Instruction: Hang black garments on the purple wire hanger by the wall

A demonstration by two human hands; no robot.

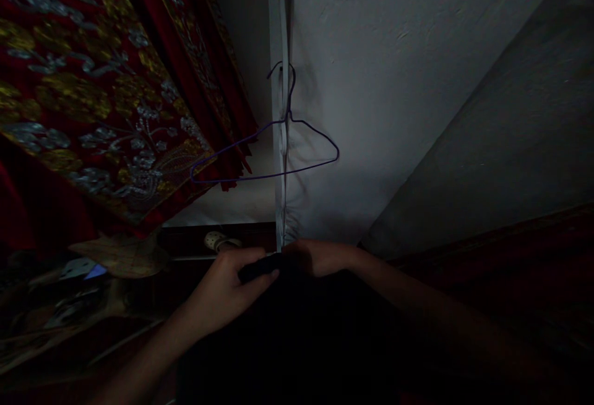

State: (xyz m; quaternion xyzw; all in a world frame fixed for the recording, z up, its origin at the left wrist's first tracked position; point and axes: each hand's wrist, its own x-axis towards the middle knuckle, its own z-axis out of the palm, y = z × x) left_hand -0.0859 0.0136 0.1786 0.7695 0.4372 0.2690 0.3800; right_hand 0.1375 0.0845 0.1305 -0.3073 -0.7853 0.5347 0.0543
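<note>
My left hand [239, 281] is closed, its thumb and fingers pinching the edge of a dark cloth [262, 266]. Across from it, my right hand [320, 256] is curled in at the top of the same cloth, its fingertips lost in shadow. The cloth looks almost black, so its shape and kind do not show. Above both hands, a thin purple wire clothes hanger [264, 176] hangs bare by its hook from a narrow pale upright strip [277, 204]. Neither hand touches the hanger.
Red curtains [78, 83] with gold and silver sequin flowers hang at the left. A grey-white wall [371, 70] stands behind the hanger. A pale clog with holes [214, 241] lies on the floor beyond my left hand. Dim wooden-looking clutter fills the lower left.
</note>
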